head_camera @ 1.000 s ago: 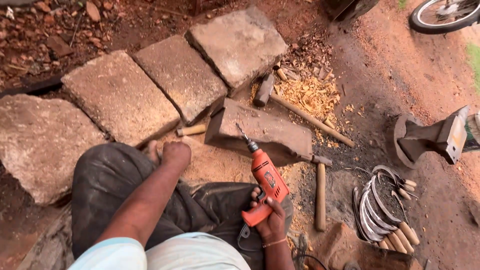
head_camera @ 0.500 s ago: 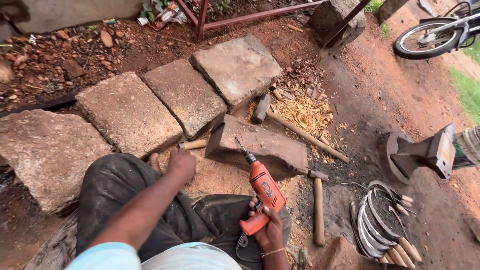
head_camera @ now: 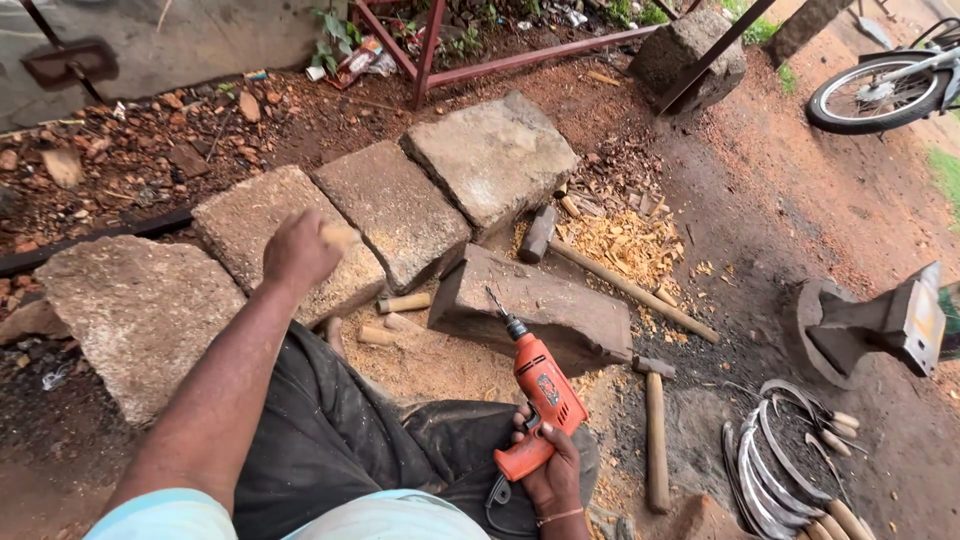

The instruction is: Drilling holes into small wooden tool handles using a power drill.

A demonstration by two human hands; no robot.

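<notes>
Beside the dark stone block, the right hand grips an orange drill, bit tip touching the block's top. Left of the block, the raised left hand closes round a pale wooden piece.

You have even, diffuse daylight; no hard shadows, only soft dark patches under the stone block at centre. Your raised left hand, left of that block, is motion-blurred. The block and the orange drill just below it are sharp. Up and right of the block, lines bow from wide-angle distortion. No glare.
</notes>
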